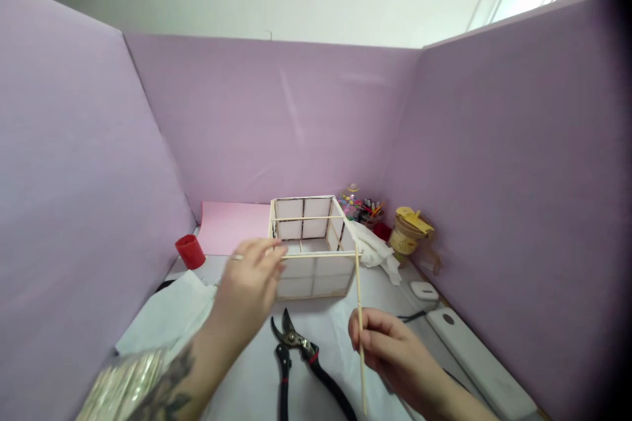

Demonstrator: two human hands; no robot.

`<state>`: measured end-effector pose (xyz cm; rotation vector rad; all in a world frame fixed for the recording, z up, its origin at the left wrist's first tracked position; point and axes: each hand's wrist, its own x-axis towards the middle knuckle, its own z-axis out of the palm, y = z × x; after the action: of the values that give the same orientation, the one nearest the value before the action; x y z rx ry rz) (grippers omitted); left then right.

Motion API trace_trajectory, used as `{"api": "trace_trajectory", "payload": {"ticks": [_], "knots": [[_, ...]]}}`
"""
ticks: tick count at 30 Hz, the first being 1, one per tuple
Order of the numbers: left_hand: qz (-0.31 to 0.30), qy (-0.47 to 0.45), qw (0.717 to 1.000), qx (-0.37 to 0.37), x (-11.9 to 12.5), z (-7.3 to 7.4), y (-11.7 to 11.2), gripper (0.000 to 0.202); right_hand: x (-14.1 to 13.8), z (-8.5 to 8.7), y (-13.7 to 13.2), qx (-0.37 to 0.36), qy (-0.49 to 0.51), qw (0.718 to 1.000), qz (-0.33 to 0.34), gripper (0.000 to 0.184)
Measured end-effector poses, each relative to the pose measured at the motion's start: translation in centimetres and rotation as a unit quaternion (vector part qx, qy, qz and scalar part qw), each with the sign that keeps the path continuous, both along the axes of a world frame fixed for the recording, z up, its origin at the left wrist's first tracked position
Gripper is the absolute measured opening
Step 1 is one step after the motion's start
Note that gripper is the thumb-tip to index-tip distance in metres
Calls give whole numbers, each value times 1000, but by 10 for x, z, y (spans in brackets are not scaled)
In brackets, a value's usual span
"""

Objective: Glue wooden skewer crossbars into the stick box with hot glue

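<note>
Two sticks are being fitted: one is pinched upright in the right hand point(390, 348), another held by left hand point(251, 286) fingers along the box frame point(311, 247); careful alignment is needed next.

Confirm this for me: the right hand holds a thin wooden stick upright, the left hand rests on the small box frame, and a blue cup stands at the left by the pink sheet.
One detail is wrong: the cup is red, not blue, as the head view shows. The rest holds: the right hand holds the thin wooden stick roughly upright, the left hand is at the box frame, and the cup stands left by the pink sheet.
</note>
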<state>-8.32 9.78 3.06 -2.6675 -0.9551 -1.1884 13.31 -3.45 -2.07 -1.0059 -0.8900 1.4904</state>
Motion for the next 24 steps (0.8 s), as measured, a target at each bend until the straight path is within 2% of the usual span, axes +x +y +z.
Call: {"api": "trace_trajectory", "payload": {"ticks": [2, 5, 8, 10, 14, 16, 18, 20, 24], "knots": [[-5, 58, 998, 20, 9, -12, 2, 29, 0, 2, 0, 9, 3, 1000, 0, 33], [30, 103, 994, 34, 20, -25, 7, 30, -2, 4, -1, 20, -13, 1000, -10, 35], [48, 107, 993, 33, 27, -25, 11, 26, 4, 9, 2, 34, -59, 997, -32, 36], [45, 122, 991, 18, 30, -21, 12, 20, 13, 20, 12, 48, -112, 992, -43, 36], [44, 150, 987, -32, 35, -16, 4, 17, 33, 60, 51, 66, -250, 966, -26, 30], [51, 152, 985, -59, 36, -14, 0, 12, 38, 80, 77, 44, -329, 943, -9, 27], [54, 155, 983, -82, 38, -12, -3, 10, 37, 91, 103, 24, -370, 929, 5, 23], [48, 160, 981, -96, 39, -10, -5, 9, 34, 94, 127, 1, -403, 915, 21, 21], [38, 157, 981, -105, 42, -6, -10, 9, 24, 85, 159, -44, -474, 877, 59, 20]]}}
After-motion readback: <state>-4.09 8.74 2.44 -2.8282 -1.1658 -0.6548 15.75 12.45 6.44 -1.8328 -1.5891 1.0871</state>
